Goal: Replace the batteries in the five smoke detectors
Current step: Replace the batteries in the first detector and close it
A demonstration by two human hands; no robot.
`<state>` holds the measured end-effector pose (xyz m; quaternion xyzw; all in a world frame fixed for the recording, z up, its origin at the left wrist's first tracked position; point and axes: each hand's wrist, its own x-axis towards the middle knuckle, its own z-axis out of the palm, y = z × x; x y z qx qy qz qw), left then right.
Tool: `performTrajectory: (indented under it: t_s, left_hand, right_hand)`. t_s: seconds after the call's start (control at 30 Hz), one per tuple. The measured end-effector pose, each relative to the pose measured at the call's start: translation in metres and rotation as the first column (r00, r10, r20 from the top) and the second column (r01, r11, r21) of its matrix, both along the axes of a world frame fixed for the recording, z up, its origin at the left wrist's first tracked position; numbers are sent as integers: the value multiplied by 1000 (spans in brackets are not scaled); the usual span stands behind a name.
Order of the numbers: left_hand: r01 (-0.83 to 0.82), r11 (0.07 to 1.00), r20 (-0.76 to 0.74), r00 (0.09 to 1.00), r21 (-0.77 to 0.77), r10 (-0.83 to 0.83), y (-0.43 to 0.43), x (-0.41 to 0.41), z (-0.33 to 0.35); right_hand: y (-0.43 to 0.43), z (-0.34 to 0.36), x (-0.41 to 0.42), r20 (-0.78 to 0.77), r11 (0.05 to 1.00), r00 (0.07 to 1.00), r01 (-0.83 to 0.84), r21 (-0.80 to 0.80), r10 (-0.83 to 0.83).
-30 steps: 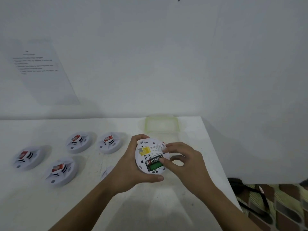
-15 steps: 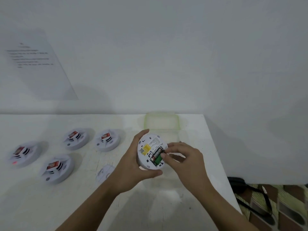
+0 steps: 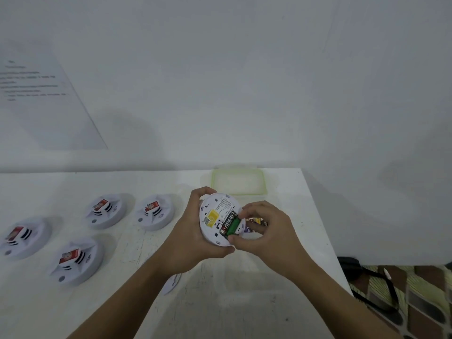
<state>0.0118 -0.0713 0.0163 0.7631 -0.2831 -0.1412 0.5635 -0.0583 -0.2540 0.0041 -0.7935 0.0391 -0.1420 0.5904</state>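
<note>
A left hand cups the rim of a likely light, rigid smoke detector, held back-up above the table. The right hand curls thumb and forefinger at the ends of its small, probably slick battery; whether they actually pinch it is unclear.

a: what's the left hand got?
b: it grips a white smoke detector, back side up and tilted, above the table. a black battery lies in its bay beside a green strip.
a: and the right hand?
b: its thumb and forefinger are curled at either end of the bay. whether they pinch the battery, i can't tell.
a: the others?
b: four detectors rest on the table to the left, and a green-rimmed lid lies beyond the hands.
</note>
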Motion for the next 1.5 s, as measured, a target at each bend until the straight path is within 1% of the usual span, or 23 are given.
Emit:
performTrajectory:
  t_s: [0.13,0.33,0.5,0.57,0.63,0.8,0.87,0.97,1.03,1.1,1.17,1.23,1.33,1.43,1.5]
  left_hand:
    - [1,1000,10,1000,23,-1,-2,-1,0]
    - [1,997,50,999,72,-4,-3,-8,-3]
    - [-32,994,90,996,107,22,-4,-13,-7]
    - [-45,995,86,996,90,37,-4,-15,-7]
    - [-46,996,86,996,74,40,-3,-16,-5]
    - [-1,999,108,994,51,-5,0,-20,7]
    - [14,998,129,991,54,-21,2,-21,10]
    - [25,997,158,987,79,-37,7,-24,8]
    - [20,996,145,989,82,-32,12,-26,6]
    - [10,995,141,990,97,-24,19,-27,3]
    - [-23,993,161,987,117,4,29,-28,0]
    - [-71,989,168,985,130,49,40,-28,-3]
    - [-92,986,163,984,140,69,54,-28,-9]
    - [-93,988,130,989,122,77,62,-29,-10]
    - [-98,989,110,990,111,86,65,-28,-11]
  right_hand:
    - [-3,-2,1,-45,997,999,-6,74,10]
    - [-1,-6,-2,-95,983,995,42,177,-25]
    - [0,-14,-6,-122,989,990,83,125,-68]
    - [2,-15,-10,-106,987,987,127,94,-117]
    - [2,-13,-14,-56,988,988,145,57,-142]
    - [3,-4,-20,45,995,995,91,37,-93]
    - [6,-1,-21,73,994,993,83,69,-88]
    - [11,2,-22,62,986,996,47,161,-58]
    - [15,4,-23,51,980,998,34,198,-45]
    - [15,1,-25,50,971,995,69,230,-83]
    - [12,-5,-27,44,972,988,137,193,-148]
    - [11,-13,-30,10,984,989,149,94,-151]
    - [18,-25,-31,-70,993,995,72,-93,-78]
    - [24,-34,-29,-146,981,989,-2,-194,-27]
    - [25,-35,-29,-180,966,983,-20,-259,-28]
